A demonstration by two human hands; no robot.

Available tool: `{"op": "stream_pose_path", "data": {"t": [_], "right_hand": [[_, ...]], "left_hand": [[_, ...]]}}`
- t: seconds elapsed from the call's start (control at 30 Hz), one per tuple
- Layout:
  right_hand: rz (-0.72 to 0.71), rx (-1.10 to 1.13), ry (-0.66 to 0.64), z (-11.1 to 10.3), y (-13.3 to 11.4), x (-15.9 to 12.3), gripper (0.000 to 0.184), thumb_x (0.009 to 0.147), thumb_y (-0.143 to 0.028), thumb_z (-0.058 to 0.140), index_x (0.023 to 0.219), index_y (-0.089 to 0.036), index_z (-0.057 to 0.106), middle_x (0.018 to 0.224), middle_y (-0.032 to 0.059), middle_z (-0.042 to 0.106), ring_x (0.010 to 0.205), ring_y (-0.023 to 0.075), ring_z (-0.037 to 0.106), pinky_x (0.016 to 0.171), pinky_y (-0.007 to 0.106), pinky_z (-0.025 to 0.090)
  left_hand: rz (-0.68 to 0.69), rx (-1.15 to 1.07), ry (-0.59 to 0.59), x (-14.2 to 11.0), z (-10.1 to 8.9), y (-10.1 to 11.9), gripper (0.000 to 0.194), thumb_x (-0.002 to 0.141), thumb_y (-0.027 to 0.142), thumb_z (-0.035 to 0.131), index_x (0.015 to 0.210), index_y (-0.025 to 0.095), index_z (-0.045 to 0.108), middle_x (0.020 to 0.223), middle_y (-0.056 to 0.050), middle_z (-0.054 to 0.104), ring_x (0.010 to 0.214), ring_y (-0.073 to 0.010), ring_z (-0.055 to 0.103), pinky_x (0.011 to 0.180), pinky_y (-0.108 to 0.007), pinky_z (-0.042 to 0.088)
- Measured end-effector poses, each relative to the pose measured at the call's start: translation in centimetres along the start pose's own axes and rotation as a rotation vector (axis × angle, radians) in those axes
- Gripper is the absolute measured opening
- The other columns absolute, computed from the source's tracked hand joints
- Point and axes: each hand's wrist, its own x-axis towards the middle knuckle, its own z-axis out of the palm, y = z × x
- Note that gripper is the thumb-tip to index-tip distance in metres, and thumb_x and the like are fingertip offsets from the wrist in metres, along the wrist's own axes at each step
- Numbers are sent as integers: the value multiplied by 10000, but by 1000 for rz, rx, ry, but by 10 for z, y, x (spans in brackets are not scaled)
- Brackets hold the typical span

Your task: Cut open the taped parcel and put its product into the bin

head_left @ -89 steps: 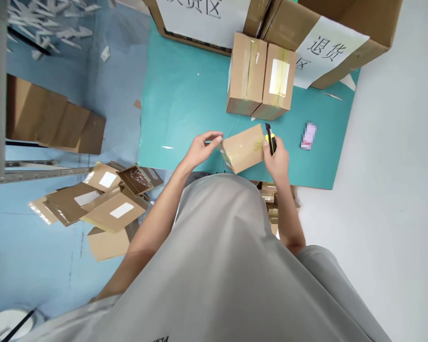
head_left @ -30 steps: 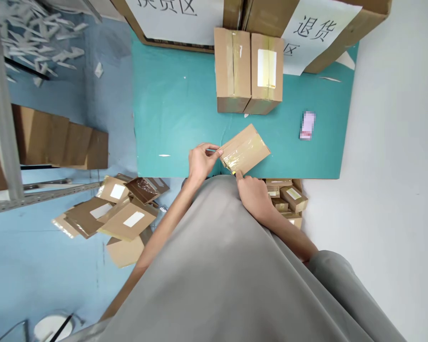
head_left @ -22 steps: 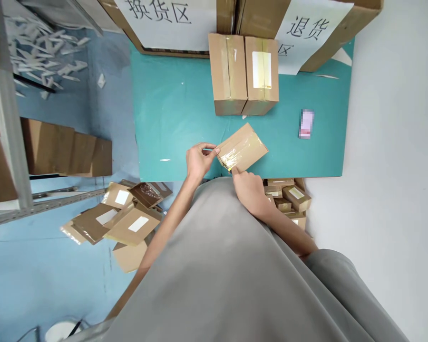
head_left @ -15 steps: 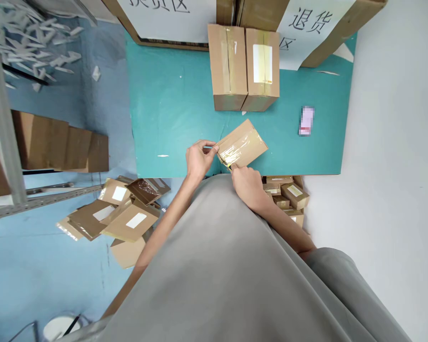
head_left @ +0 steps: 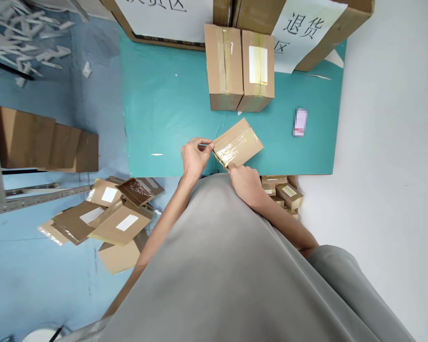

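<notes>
A small flat cardboard box (head_left: 239, 144) with shiny clear tape along its top lies slantwise near the front edge of the green table. At its left corner, my left hand (head_left: 195, 156) pinches the box's edge between thumb and fingers. My right hand (head_left: 247, 184) is closed at the near corner, with its fingertips against the box's taped end. A small yellowish bit shows by those fingertips, too small to name. The end of the box between the hands looks slightly parted.
Two taped cartons (head_left: 241, 69) stand behind the box, before large cartons bearing paper signs (head_left: 303, 28). A pinkish blurred item (head_left: 300, 122) lies on the green table (head_left: 157, 104) at right. Opened boxes (head_left: 121, 223) are heaped on the floor left; small boxes (head_left: 288, 192) sit below the table right.
The whole view has shifted slightly, so the scene sits a little further left. Both hands keep their places on the box, and the box shows no clear change.
</notes>
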Motion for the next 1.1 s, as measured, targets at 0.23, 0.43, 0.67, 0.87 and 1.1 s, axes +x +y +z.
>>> {"op": "stream_pose_path", "data": {"t": [0.23, 0.43, 0.67, 0.87, 1.1], "right_hand": [[23, 1, 11, 2, -8, 2, 388, 1152, -81, 380, 1390, -101, 686, 1239, 241, 834, 1189, 305, 839, 951, 367, 648], [65, 17, 15, 3, -8, -5, 385, 1163, -96, 391, 1417, -115, 680, 1211, 241, 842, 1159, 299, 851, 942, 349, 644], [88, 22, 6, 4, -19, -2, 435, 1147, -68, 345, 1427, -90, 678, 1246, 253, 832, 1168, 296, 842, 936, 349, 638], [139, 117, 141, -2, 28, -30, 451, 1231, -352, 376, 1570, -199, 632, 1154, 174, 851, 1046, 320, 830, 913, 366, 589], [340, 692, 610, 44, 129, 62, 527, 1122, -667, 553, 1047, -177, 733, 865, 85, 748, 843, 273, 774, 742, 313, 563]], "left_hand": [[17, 8, -13, -4, 3, 5, 171, 973, 302, 723, 1045, 218, 853, 1165, -69, 848, 954, -238, 807, 915, -336, 601], [0, -10, -18, -4, 6, 4, 157, 964, 304, 756, 1053, 223, 857, 1157, -59, 845, 960, -238, 804, 911, -330, 593], [34, -19, -42, 1, 4, 0, 196, 973, 310, 739, 1087, 212, 864, 1177, -81, 843, 973, -257, 807, 953, -362, 607], [82, 1, -43, 18, 1, 2, 218, 985, 292, 712, 1107, 202, 868, 1179, -80, 845, 999, -250, 793, 970, -356, 602], [233, -107, -26, 23, 2, -5, 239, 1023, 340, 731, 1223, 216, 774, 1251, -77, 805, 1054, -226, 782, 985, -365, 647]]}}
